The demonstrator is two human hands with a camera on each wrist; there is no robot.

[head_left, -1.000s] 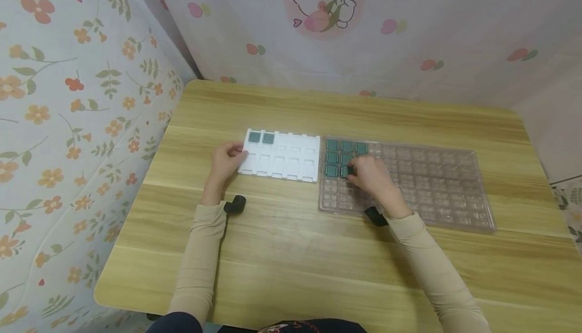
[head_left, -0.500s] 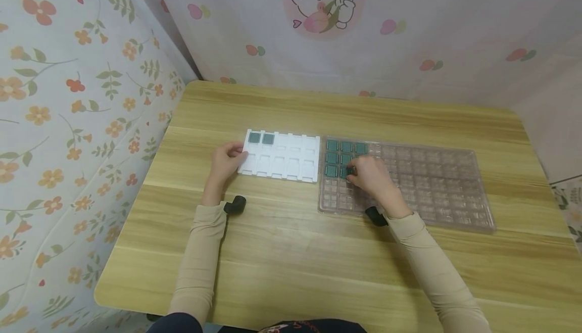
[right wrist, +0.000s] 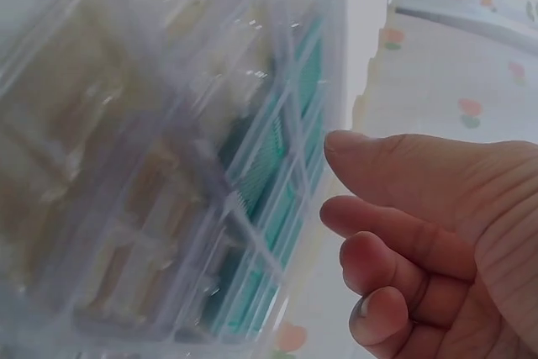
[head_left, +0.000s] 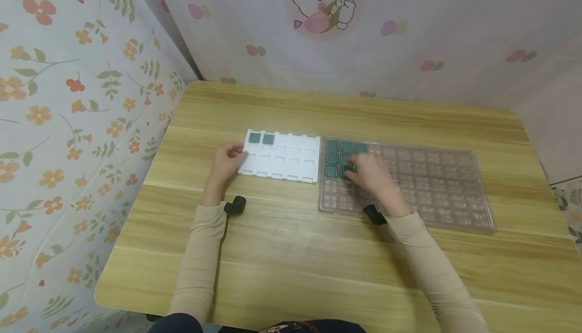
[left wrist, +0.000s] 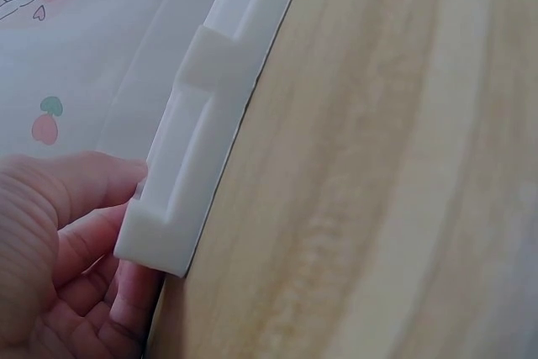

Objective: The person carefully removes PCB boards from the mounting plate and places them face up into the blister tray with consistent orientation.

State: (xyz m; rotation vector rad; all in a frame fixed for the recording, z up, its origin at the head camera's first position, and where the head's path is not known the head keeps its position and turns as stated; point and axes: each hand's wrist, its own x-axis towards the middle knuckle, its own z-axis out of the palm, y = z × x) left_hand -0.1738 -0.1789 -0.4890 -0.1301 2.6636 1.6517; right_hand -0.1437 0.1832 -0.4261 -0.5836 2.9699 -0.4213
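My left hand (head_left: 225, 162) grips the left end of a white plastic tray (head_left: 286, 155). In the left wrist view its thumb (left wrist: 105, 178) lies against the tray's edge, with the fingers curled at the end. Two square green chips (head_left: 268, 139) sit in the tray's back-left pockets. Over a clear plastic tray (head_left: 436, 184), my right hand (head_left: 374, 175) hovers with thumb and forefinger apart, close to a green chip (head_left: 347, 172) in the third row. Nothing shows between thumb and fingers in the right wrist view. Several more green chips (head_left: 332, 145) fill the clear tray's back-left pockets.
Both trays lie side by side on a wood-grain table (head_left: 282, 252), with a narrow gap between them. Behind the table hangs a patterned curtain (head_left: 336, 65), and a floral one (head_left: 86, 161) hangs at left. A black wrist camera (head_left: 235, 205) is on each wrist.
The right thumb and forefinger have spread apart slightly above the chip in the clear tray. The left hand and the white tray have stayed put.
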